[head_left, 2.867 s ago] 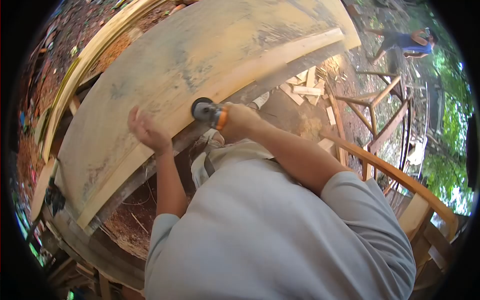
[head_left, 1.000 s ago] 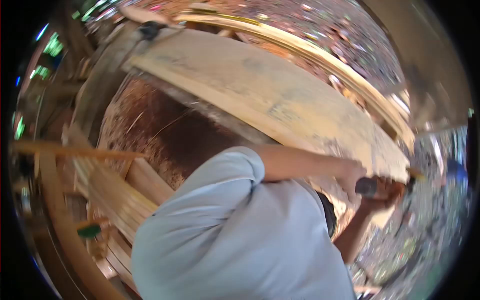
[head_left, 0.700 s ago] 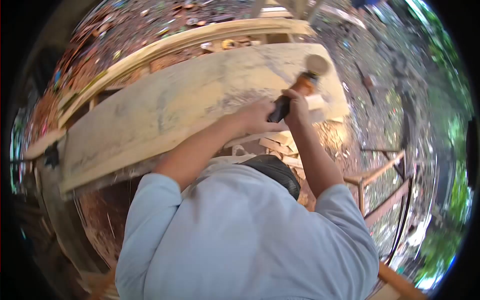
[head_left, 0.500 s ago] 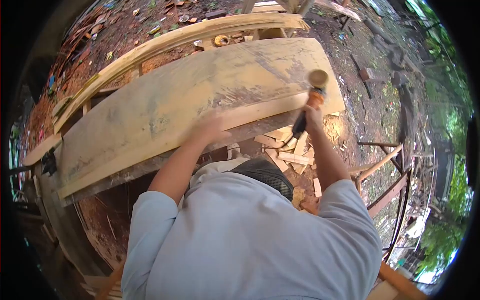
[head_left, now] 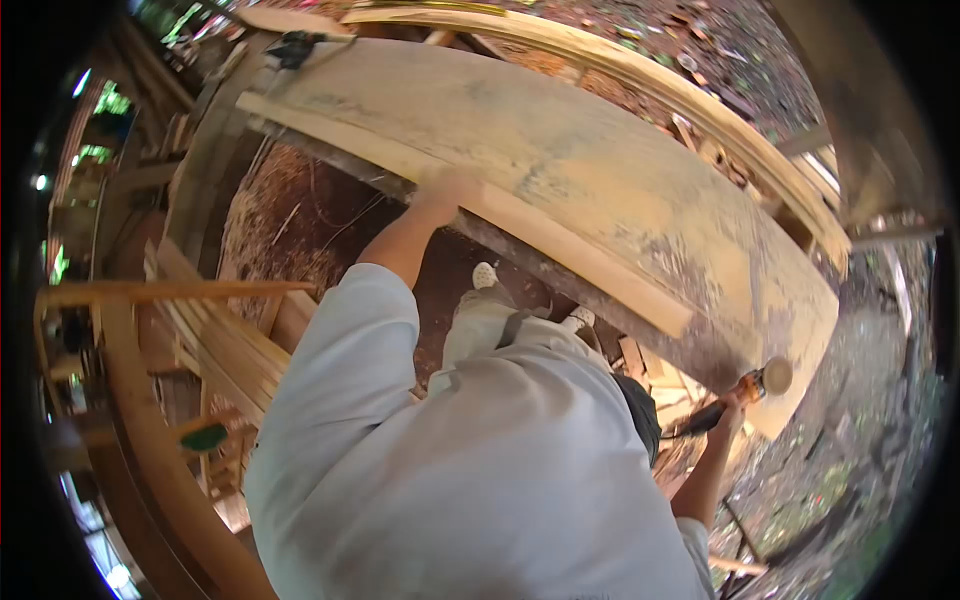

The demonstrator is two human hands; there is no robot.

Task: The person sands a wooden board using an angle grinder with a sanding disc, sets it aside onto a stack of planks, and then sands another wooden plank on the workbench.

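My right hand is wrapped around the body of an angle grinder, orange and black, with a round tan disc at its front. The grinder is near the right end of a large worn wooden tabletop. A long pale plank lies along the tabletop's near edge. My left hand is over the middle of this plank, touching or just above it. Motion smears its fingers, so their grip is unclear. A dark cord trails from the rear of the grinder.
Long boards run behind the tabletop. Wood offcuts lie on the ground below its right part. Stacked planks and a timber frame stand at the left. A black object sits at the tabletop's far left corner.
The view has swung left and rotated, bringing the stacked planks into sight. My right hand still holds the grinder, now lower in view. My left hand remains at the plank.
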